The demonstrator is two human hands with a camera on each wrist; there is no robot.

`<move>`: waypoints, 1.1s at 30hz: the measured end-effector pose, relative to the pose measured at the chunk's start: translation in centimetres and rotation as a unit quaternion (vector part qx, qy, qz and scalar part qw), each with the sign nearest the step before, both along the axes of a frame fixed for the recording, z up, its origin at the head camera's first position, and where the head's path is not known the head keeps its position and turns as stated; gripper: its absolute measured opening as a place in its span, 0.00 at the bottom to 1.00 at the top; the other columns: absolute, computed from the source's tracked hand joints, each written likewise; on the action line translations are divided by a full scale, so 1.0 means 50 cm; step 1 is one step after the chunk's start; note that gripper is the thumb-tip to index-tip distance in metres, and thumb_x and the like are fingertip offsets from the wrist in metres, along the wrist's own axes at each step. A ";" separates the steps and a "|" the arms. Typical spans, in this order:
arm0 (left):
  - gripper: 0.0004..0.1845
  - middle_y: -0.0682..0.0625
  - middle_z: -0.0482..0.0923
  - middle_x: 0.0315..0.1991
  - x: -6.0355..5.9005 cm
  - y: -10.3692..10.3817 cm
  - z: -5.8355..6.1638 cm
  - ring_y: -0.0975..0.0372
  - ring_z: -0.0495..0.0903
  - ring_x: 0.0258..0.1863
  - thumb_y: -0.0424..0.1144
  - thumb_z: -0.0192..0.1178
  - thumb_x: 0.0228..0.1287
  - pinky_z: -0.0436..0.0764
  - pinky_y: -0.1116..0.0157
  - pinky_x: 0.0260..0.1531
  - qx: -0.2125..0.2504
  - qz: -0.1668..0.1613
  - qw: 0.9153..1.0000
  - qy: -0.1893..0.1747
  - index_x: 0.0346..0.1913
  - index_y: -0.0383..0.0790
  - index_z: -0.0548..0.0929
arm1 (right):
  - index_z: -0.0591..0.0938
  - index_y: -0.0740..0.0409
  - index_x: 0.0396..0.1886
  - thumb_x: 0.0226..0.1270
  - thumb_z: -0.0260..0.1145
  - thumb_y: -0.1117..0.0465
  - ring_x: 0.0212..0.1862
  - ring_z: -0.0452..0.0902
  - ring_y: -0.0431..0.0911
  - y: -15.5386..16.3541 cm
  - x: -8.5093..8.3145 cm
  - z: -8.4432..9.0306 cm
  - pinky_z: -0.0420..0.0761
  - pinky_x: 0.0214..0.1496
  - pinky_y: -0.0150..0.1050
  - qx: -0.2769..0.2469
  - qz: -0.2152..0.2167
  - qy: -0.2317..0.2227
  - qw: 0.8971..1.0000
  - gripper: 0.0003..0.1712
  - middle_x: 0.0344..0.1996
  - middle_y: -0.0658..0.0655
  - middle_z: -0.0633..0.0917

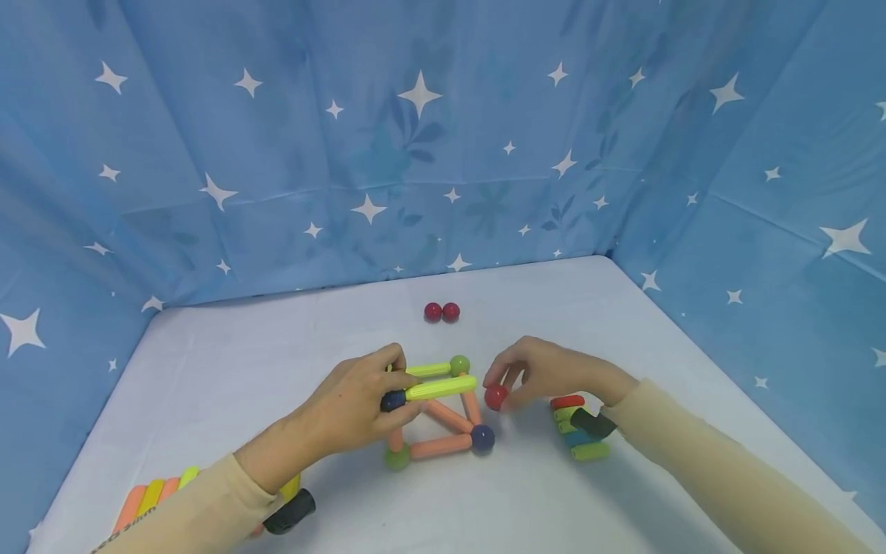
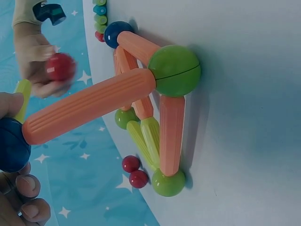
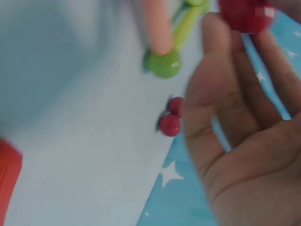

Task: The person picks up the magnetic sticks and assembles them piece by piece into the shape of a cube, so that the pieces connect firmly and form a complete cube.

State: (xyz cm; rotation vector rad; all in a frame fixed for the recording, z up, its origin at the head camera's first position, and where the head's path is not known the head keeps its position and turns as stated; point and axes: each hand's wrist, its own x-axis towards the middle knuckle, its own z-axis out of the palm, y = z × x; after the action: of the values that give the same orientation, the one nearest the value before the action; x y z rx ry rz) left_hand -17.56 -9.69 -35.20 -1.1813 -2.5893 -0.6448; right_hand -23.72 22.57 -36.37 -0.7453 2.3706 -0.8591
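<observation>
My left hand [image 1: 349,404] grips a dark blue ball [image 2: 13,145] between fingers and thumb. A yellow-green rod [image 1: 443,388] juts from that ball to the right. In the left wrist view an orange rod [image 2: 89,106] slopes from the held ball down to a green ball [image 2: 175,70] on the table. More orange rods [image 1: 441,446], another dark blue ball [image 1: 483,438] and a far green ball [image 1: 460,365] make up the rest of this joined frame. Just right of it, my right hand [image 1: 547,371] pinches a red ball [image 1: 495,397] with its fingertips.
Two red balls [image 1: 441,312] sit side by side toward the back of the white table [image 1: 332,323]. Short coloured rods [image 1: 590,451] lie in a row by the right forearm. Orange and yellow rods [image 1: 131,505] lie partly under the left sleeve. Blue starred curtains [image 1: 484,115] surround the table.
</observation>
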 end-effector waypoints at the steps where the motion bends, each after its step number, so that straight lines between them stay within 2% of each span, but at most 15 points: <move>1: 0.13 0.57 0.66 0.36 0.000 0.000 0.000 0.69 0.65 0.24 0.48 0.72 0.63 0.68 0.71 0.21 -0.001 0.000 1.000 0.000 0.44 0.44 0.91 | 0.88 0.51 0.50 0.58 0.79 0.60 0.46 0.84 0.45 0.003 0.002 0.005 0.83 0.47 0.46 -0.040 0.009 -0.006 0.999 0.19 0.42 0.46 0.88; 3: 0.13 0.57 0.67 0.36 0.000 0.000 0.001 0.69 0.65 0.24 0.48 0.72 0.62 0.68 0.71 0.21 -0.001 0.001 1.000 -0.001 0.44 0.44 0.91 | 0.87 0.56 0.52 0.58 0.78 0.62 0.47 0.85 0.49 0.007 0.005 0.016 0.84 0.46 0.47 -0.102 0.017 -0.018 0.994 0.20 0.44 0.50 0.88; 6: 0.13 0.57 0.67 0.35 0.001 0.000 0.002 0.69 0.65 0.23 0.47 0.73 0.62 0.68 0.71 0.20 -0.001 0.001 1.000 -0.002 0.44 0.43 0.91 | 0.86 0.58 0.53 0.58 0.78 0.65 0.47 0.85 0.54 0.007 0.011 0.027 0.85 0.45 0.48 -0.157 0.009 -0.049 0.986 0.21 0.46 0.56 0.87; 13: 0.13 0.57 0.67 0.36 0.001 0.003 0.003 0.69 0.66 0.24 0.48 0.72 0.63 0.69 0.71 0.22 0.000 -0.007 1.000 -0.004 0.44 0.43 0.91 | 0.84 0.63 0.56 0.59 0.77 0.67 0.48 0.84 0.58 -0.002 0.022 0.040 0.84 0.48 0.49 -0.204 -0.027 -0.092 0.974 0.24 0.49 0.61 0.85; 18: 0.12 0.57 0.68 0.36 0.001 0.004 0.000 0.69 0.66 0.24 0.47 0.71 0.64 0.69 0.71 0.22 0.002 -0.011 1.000 -0.004 0.43 0.43 0.91 | 0.82 0.64 0.59 0.60 0.76 0.67 0.50 0.84 0.58 0.000 0.022 0.040 0.83 0.51 0.49 -0.212 -0.023 -0.113 0.970 0.26 0.51 0.63 0.84; 21: 0.11 0.57 0.67 0.37 0.002 0.005 -0.002 0.69 0.66 0.24 0.46 0.71 0.65 0.69 0.71 0.23 0.006 -0.017 1.000 -0.003 0.43 0.43 0.91 | 0.82 0.60 0.57 0.60 0.77 0.64 0.47 0.84 0.56 0.001 0.022 0.029 0.84 0.49 0.48 -0.157 -0.017 -0.092 0.983 0.25 0.49 0.60 0.84; 23: 0.11 0.57 0.67 0.37 0.002 0.005 -0.003 0.69 0.66 0.25 0.46 0.70 0.65 0.69 0.72 0.23 0.007 -0.020 1.000 -0.006 0.42 0.43 0.90 | 0.84 0.54 0.50 0.58 0.79 0.59 0.41 0.83 0.51 -0.004 0.028 0.017 0.83 0.45 0.45 -0.082 -0.017 -0.050 0.995 0.21 0.41 0.55 0.84; 25: 0.11 0.57 0.67 0.38 0.003 0.005 -0.004 0.69 0.66 0.25 0.46 0.70 0.65 0.70 0.72 0.23 0.006 -0.021 1.000 -0.011 0.43 0.43 0.90 | 0.84 0.48 0.40 0.54 0.82 0.52 0.35 0.80 0.46 -0.014 0.042 0.002 0.80 0.39 0.42 0.010 -0.016 -0.002 1.000 0.17 0.32 0.49 0.83; 28: 0.10 0.57 0.67 0.38 0.002 0.004 -0.006 0.69 0.67 0.25 0.46 0.70 0.66 0.70 0.72 0.24 0.006 -0.021 1.000 -0.014 0.42 0.43 0.90 | 0.80 0.43 0.29 0.50 0.82 0.43 0.30 0.75 0.41 -0.034 0.068 -0.023 0.75 0.34 0.39 0.115 0.010 0.061 0.992 0.19 0.23 0.44 0.79; 30: 0.09 0.57 0.67 0.38 0.002 0.004 -0.007 0.69 0.66 0.25 0.45 0.70 0.66 0.70 0.71 0.24 0.008 -0.023 1.000 -0.013 0.42 0.44 0.89 | 0.78 0.41 0.26 0.50 0.81 0.39 0.28 0.74 0.39 -0.045 0.084 -0.038 0.75 0.32 0.38 0.141 0.032 0.088 0.986 0.21 0.21 0.42 0.78; 33: 0.08 0.57 0.67 0.38 0.001 0.005 -0.010 0.69 0.66 0.24 0.44 0.70 0.66 0.70 0.71 0.24 0.012 -0.026 1.000 -0.008 0.39 0.44 0.88 | 0.77 0.40 0.25 0.54 0.78 0.38 0.26 0.71 0.37 -0.057 0.096 -0.054 0.73 0.30 0.35 0.144 0.053 0.139 0.978 0.20 0.18 0.40 0.75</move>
State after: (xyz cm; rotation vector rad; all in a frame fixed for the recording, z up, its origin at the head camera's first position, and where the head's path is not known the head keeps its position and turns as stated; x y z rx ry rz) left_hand -17.52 -9.43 -35.69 -1.2460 -2.5648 -0.6972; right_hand -18.93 19.73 -39.07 -0.9091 2.5932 -0.3725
